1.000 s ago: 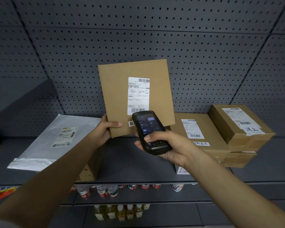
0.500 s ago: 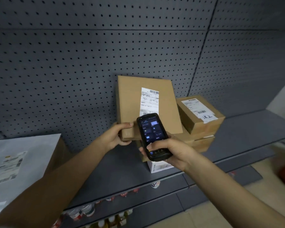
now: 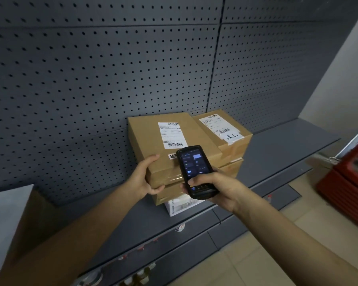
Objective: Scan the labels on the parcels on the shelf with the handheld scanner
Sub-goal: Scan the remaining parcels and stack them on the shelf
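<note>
From the head camera, the left hand point(image 3: 146, 178) grips the near left corner of a flat cardboard parcel point(image 3: 170, 149), thumb on top and fingers curled under the front edge, and the parcel lies on a stack of other boxes on the grey shelf point(image 3: 277, 153), its label point(image 3: 172, 134) face up. The right hand point(image 3: 217, 187) is wrapped round the lower half of the handheld scanner point(image 3: 194, 171), thumb on the keys below the lit screen, the scanner's top end hanging just over the near edge of that label. To scan well, I would judge the head of the scanner should tip toward the lower barcode and draw back a little, so the whole code falls in its beam (right now its top hides part of a small handwritten sticker, not the barcode itself). The left hand should hold the parcel flat and steady. A smaller box point(image 3: 225, 133), touching it on the right, also shows its label upward and could be taken next without lifting.
</note>
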The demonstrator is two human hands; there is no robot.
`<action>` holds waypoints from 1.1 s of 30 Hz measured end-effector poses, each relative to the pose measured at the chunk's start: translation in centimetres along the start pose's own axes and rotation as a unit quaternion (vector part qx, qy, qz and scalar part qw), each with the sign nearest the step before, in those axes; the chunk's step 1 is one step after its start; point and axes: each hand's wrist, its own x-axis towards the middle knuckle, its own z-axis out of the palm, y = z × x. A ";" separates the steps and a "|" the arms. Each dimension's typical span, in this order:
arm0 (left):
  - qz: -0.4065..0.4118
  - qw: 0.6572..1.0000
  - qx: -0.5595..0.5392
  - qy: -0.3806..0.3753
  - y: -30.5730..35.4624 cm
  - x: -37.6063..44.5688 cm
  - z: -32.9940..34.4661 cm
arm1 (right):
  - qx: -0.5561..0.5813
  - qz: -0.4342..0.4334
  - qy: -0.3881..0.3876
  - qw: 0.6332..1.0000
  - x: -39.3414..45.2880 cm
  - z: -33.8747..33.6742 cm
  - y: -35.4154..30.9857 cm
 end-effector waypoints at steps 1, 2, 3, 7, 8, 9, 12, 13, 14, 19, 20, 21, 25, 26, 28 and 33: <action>-0.009 1.000 0.001 0.014 -0.1 0.0 0.1 | 0.005 0.002 0.000 1.000 0.1 -0.1 0.0; -0.017 0.999 0.008 0.027 -0.2 0.0 0.1 | 0.012 0.004 -0.001 1.000 0.2 -0.1 0.0; -0.021 0.999 0.020 0.037 -0.2 0.0 0.2 | 0.018 0.005 0.000 1.000 0.3 0.0 0.1; -0.035 0.996 0.061 0.054 0.1 -0.4 0.3 | 0.020 0.013 -0.005 1.000 0.6 0.1 0.2; -0.037 0.996 0.065 0.052 0.3 -0.5 0.4 | 0.018 0.013 -0.008 1.000 0.7 0.1 0.2; -0.040 0.996 0.070 0.049 0.4 -0.6 0.5 | 0.019 0.014 -0.010 1.000 0.8 0.2 0.3; -0.051 0.993 0.095 0.046 0.5 -0.8 0.5 | 0.017 0.015 -0.011 1.000 1.0 0.3 0.5; -0.055 0.992 0.104 0.045 0.6 -0.8 0.4 | 0.015 0.015 -0.013 1.000 1.0 0.4 0.6; -0.059 0.991 0.111 0.045 0.6 -0.9 0.3 | 0.016 0.016 -0.015 1.000 1.0 0.4 0.7; -0.075 0.982 0.165 0.051 1.1 -0.8 0.0 | 0.019 0.016 -0.028 0.999 0.6 0.4 1.0; -0.075 0.980 0.178 0.047 1.2 -0.9 -0.1 | 0.021 0.015 -0.030 0.999 0.6 0.4 1.0; -0.075 0.978 0.192 0.041 1.4 -0.9 -0.3 | 0.021 0.015 -0.031 0.999 0.5 0.4 1.1; -0.072 0.971 0.227 0.021 1.8 -1.2 -1.5 | 0.014 0.017 -0.047 0.999 0.3 0.7 1.1; -0.070 0.972 0.225 0.019 1.8 -1.5 -2.0 | 0.008 0.017 -0.052 0.998 0.2 0.8 1.1; -0.062 0.974 0.216 0.022 1.7 -2.2 -2.9 | -0.005 0.017 -0.065 0.998 0.4 1.3 1.2; -0.032 0.976 0.202 0.072 1.1 -5.3 -6.2 | -0.014 0.040 -0.108 0.993 2.1 4.3 2.5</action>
